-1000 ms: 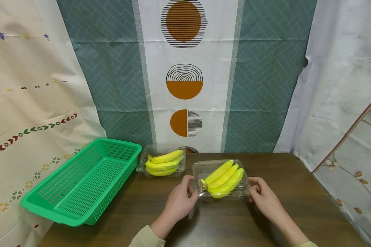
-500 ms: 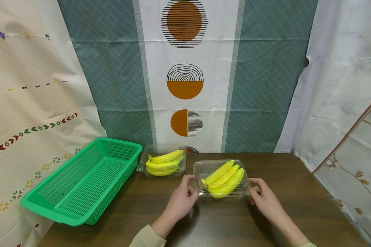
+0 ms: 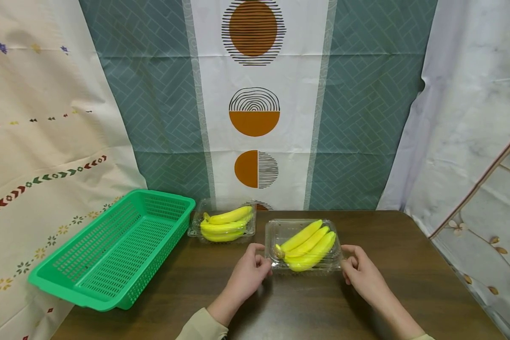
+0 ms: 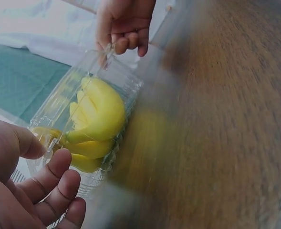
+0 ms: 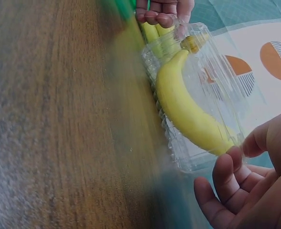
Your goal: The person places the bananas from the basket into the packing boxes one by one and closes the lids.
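A clear plastic clamshell box (image 3: 304,264) with a bunch of yellow bananas (image 3: 308,245) inside lies in front of me on the brown table. Its lid is down over the fruit. My left hand (image 3: 247,271) pinches the rim at the box's left side, thumb and forefinger at the edge in the left wrist view. At the opposite side my right hand (image 3: 363,274) pinches the rim; the right wrist view has its thumb and fingertips at the corner. The bananas (image 5: 185,102) show through the clear wall there.
Behind and to the left stands a second clear box (image 3: 250,231) with bananas. A green plastic basket (image 3: 127,293) stands at the table's left, its inside bare. Patterned cloths hang behind the table (image 3: 297,311).
My left hand has shifted very slightly at the box's left rim, and the box's front edge sits a touch farther back. The right hand stays at its corner.
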Action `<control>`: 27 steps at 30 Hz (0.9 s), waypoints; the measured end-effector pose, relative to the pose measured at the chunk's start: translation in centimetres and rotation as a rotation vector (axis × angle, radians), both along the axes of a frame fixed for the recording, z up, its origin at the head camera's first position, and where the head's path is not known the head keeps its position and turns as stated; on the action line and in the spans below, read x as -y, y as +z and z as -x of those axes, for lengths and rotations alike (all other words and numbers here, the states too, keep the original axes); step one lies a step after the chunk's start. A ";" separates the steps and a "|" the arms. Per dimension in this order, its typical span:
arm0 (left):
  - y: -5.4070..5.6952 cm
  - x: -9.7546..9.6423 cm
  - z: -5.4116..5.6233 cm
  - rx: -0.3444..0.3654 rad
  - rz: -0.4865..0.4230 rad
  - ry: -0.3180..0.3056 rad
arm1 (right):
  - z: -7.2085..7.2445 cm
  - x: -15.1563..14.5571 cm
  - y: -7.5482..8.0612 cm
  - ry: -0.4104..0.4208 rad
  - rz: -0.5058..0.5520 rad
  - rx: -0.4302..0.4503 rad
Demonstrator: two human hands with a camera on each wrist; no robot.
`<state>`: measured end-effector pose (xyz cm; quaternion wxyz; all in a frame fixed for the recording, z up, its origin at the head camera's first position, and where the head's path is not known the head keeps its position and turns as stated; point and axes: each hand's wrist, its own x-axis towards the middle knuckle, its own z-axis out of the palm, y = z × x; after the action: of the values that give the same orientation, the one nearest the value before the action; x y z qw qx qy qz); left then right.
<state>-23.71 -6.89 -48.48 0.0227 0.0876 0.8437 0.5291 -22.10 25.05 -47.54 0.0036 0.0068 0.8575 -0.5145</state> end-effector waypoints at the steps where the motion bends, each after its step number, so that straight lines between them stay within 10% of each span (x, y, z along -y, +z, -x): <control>1: 0.0 0.0 0.0 0.004 -0.004 -0.004 | 0.0 0.0 0.0 0.000 0.002 0.000; 13: -0.1 0.0 -0.2 0.030 -0.041 -0.009 | 0.3 -0.3 -0.1 0.047 -0.045 0.014; 27: -0.7 -0.1 -0.1 0.084 -0.297 -0.069 | 0.0 0.0 0.1 0.020 0.013 0.030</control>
<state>-23.64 -6.79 -49.17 0.0629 0.0970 0.7510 0.6501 -22.09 25.02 -47.42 0.0217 0.0058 0.8540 -0.5198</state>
